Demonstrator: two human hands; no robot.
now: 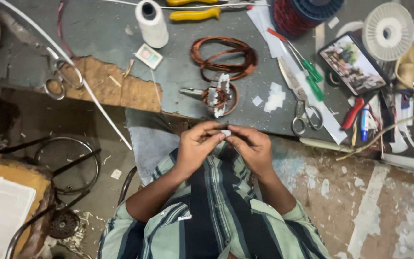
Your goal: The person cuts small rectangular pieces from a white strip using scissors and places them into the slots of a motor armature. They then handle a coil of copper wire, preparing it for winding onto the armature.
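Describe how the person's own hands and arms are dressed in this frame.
Both the left hand and right hand are bare: no gloves, and no rings or watch that I can make out. The forearms are uncovered too. A short-sleeved, buttoned shirt in pale green with dark navy vertical stripes ends near the elbows.

A worn grey desk with a chipped edge stands over a stained, paint-flecked concrete floor.

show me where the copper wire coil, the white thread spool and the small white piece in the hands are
Copper wire coil (224, 57), head view, on its looped strands.
White thread spool (152, 24), head view, on its wound side.
Small white piece (225, 133), head view, on its middle, pinched between both hands' fingertips.
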